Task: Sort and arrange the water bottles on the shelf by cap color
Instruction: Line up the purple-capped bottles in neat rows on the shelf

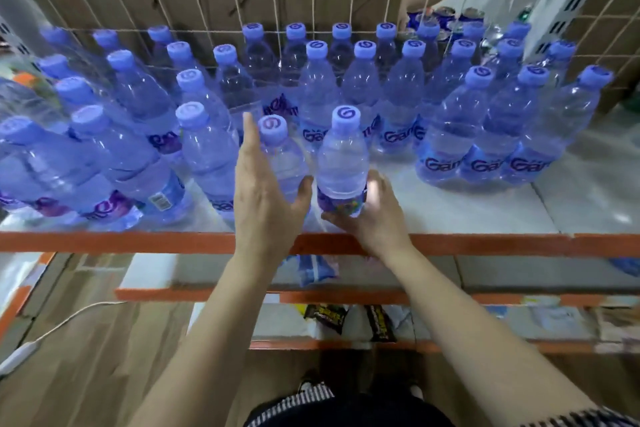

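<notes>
Bottle (342,163), clear water inside, gripped low by right hand (375,215) fingers; left hand (265,184) fingers straight, beside neighbouring bottle (284,159)

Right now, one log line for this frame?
left hand: open, flat against left front bottle | right hand: grips base of right front bottle | both bottles upright near shelf edge

The shelf (467,208) is a white board with an orange front rail (485,242). Water bottles (360,80) with lilac-blue caps stand on it in close rows, from the left edge to the right of the frame. At front centre the front bottle (342,156) stands just beside its neighbour (280,156); whether its base touches the board cannot be told.
</notes>
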`<state>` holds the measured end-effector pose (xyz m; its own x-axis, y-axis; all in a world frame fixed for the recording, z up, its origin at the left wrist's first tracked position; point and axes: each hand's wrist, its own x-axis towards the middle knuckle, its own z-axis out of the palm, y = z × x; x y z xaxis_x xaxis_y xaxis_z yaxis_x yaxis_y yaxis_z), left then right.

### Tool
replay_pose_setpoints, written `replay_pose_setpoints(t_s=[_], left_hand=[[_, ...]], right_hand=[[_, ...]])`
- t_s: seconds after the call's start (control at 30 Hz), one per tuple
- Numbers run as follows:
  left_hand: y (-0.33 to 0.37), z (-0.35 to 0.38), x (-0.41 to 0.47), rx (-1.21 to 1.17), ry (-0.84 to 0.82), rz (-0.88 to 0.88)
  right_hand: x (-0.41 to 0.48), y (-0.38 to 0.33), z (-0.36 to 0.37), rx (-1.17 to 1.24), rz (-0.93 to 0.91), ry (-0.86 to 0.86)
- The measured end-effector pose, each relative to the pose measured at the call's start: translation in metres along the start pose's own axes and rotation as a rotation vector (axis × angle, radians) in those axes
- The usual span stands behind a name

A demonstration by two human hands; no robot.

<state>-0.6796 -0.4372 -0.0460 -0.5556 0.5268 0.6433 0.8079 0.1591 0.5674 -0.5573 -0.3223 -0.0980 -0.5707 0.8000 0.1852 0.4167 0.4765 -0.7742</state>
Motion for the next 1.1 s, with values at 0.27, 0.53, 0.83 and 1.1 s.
replay_pose_setpoints(t_s=[0.27,0.53,0.83,1.1], left_hand=[[-0.03,0.013,-0.035,-0.021,-0.136,-0.168],[-0.049,0.026,-0.038,-0.018,-0.173,-0.27],[-0.039,0.046,-0.024,-0.04,-0.217,-0.27],[-0.028,0.086,0.006,-0.113,-0.274,-0.294]], right_hand=[[0.003,0.004,-0.016,0.116,0.05,-0.016],[0.008,0.006,0.002,0.023,0.09,0.084],[0.04,0.023,-0.018,-0.028,0.062,0.109],[0.077,-0.017,-0.073,0.081,-0.2,0.145]])
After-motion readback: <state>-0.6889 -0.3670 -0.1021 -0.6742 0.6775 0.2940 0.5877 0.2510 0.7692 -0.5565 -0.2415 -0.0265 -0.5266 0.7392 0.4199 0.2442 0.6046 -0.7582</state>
